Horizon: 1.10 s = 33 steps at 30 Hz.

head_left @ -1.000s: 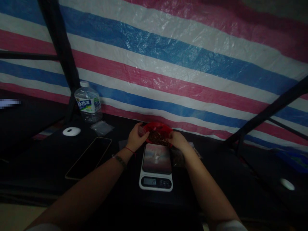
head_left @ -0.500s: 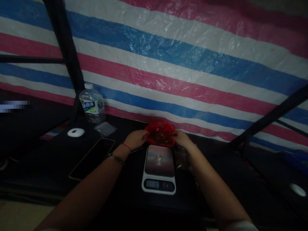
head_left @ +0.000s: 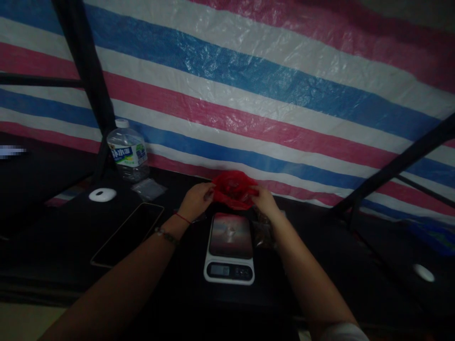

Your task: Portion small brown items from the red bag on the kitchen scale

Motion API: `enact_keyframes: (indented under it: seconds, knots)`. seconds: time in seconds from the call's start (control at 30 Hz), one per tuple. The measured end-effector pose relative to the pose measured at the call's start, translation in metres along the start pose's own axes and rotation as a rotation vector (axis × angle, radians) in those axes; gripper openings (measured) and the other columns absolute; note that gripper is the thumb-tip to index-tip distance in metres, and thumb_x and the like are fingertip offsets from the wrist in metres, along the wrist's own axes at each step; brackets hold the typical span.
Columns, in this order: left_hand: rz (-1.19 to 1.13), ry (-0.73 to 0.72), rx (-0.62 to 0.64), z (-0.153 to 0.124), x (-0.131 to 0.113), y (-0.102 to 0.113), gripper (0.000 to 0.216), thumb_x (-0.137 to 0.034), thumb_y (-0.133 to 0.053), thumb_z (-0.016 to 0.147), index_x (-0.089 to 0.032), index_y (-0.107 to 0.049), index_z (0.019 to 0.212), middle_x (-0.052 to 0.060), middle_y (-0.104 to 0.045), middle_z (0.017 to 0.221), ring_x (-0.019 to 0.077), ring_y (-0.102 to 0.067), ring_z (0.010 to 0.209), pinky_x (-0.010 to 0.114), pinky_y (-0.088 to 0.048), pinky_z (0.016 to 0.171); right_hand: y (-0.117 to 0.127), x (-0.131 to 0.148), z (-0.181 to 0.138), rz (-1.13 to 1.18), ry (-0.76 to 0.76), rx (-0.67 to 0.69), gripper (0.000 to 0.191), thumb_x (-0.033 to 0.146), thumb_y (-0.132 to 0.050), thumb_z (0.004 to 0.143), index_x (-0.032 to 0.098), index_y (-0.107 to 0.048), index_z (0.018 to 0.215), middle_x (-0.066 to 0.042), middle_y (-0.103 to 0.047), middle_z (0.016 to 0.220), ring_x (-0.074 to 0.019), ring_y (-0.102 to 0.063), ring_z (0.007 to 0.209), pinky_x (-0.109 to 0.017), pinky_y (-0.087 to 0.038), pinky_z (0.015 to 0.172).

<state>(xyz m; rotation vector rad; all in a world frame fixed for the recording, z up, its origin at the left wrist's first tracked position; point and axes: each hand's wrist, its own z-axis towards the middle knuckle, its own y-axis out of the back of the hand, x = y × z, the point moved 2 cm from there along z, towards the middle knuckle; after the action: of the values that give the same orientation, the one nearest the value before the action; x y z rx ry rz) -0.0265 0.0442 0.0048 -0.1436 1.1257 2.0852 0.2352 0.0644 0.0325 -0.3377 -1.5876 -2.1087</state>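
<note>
A red plastic bag (head_left: 234,201) stands behind the scale, its mouth held wide between my hands. My left hand (head_left: 199,199) pinches the bag's left rim, and my right hand (head_left: 263,201) grips the right rim. What lies inside the bag is mostly hidden from this angle. Directly in front of the bag is a white digital kitchen scale (head_left: 230,237) with a shiny, bare weighing plate and a small display. Small clear bags with dark brownish contents (head_left: 263,233) lie beside the scale, below my right forearm.
On the left are a clear plastic bottle (head_left: 128,154), an empty-looking clear bag (head_left: 149,189), a white oval object (head_left: 102,194) and a dark phone (head_left: 128,232). Another white object (head_left: 424,273) lies far right. A striped plastic sheet (head_left: 249,104) hangs behind the black table, between dark metal bars.
The bag's front edge has risen, so the dark, speckled contents seen before are now mostly covered. Both hands keep their hold on the rim. The whole view has shifted slightly.
</note>
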Motion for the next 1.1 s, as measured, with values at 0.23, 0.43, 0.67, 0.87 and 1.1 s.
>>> enact_keyframes:
  seconds: [0.23,0.43,0.67,0.87,1.1]
  knots:
    - [-0.006,-0.014,0.228,-0.003,-0.005,0.000,0.028,-0.017,-0.051,0.074,-0.020,-0.064,0.099,0.006,-0.070,0.096,0.0216,-0.065,0.086,0.033,-0.051,0.081,0.012,0.001,-0.013,-0.092,0.026,0.231,0.029,0.011,-0.056,0.075,0.017,-0.072,0.098,-0.008,-0.071,0.093,-0.0197,-0.064,0.087,-0.028,-0.047,0.083]
    - [-0.118,-0.039,0.076,-0.007,-0.001,-0.004,0.041,-0.023,-0.054,0.076,-0.018,-0.057,0.116,0.008,-0.064,0.117,0.0224,-0.060,0.107,0.036,-0.046,0.097,0.012,0.021,-0.013,-0.110,0.103,0.119,0.026,0.013,-0.051,0.083,0.016,-0.071,0.099,-0.009,-0.069,0.100,-0.0183,-0.063,0.092,-0.028,-0.045,0.087]
    - [-0.079,0.146,-0.124,-0.005,0.012,-0.011,0.051,-0.030,-0.058,0.077,-0.011,-0.049,0.123,0.014,-0.060,0.116,0.0254,-0.058,0.109,0.040,-0.046,0.098,-0.038,0.044,0.010,-0.135,0.315,0.489,0.033,0.014,-0.056,0.081,0.018,-0.069,0.111,-0.009,-0.068,0.113,-0.0200,-0.062,0.101,-0.026,-0.044,0.089]
    - [-0.141,0.177,0.073,-0.006,0.011,-0.019,0.062,-0.026,-0.058,0.077,-0.015,-0.039,0.134,0.009,-0.064,0.113,0.0216,-0.064,0.101,0.035,-0.049,0.093,-0.062,0.059,0.020,-0.187,0.333,0.579,0.035,0.021,-0.060,0.078,0.013,-0.068,0.111,-0.013,-0.069,0.110,-0.0224,-0.063,0.095,-0.027,-0.046,0.082]
    - [-0.158,0.133,0.051,-0.005,0.011,-0.023,0.056,-0.014,-0.049,0.078,-0.016,-0.040,0.133,0.007,-0.066,0.112,0.0193,-0.062,0.104,0.034,-0.048,0.096,-0.067,0.066,0.023,-0.194,0.320,0.553,0.031,0.018,-0.060,0.079,0.014,-0.069,0.108,-0.012,-0.070,0.107,-0.0217,-0.064,0.094,-0.026,-0.046,0.081]
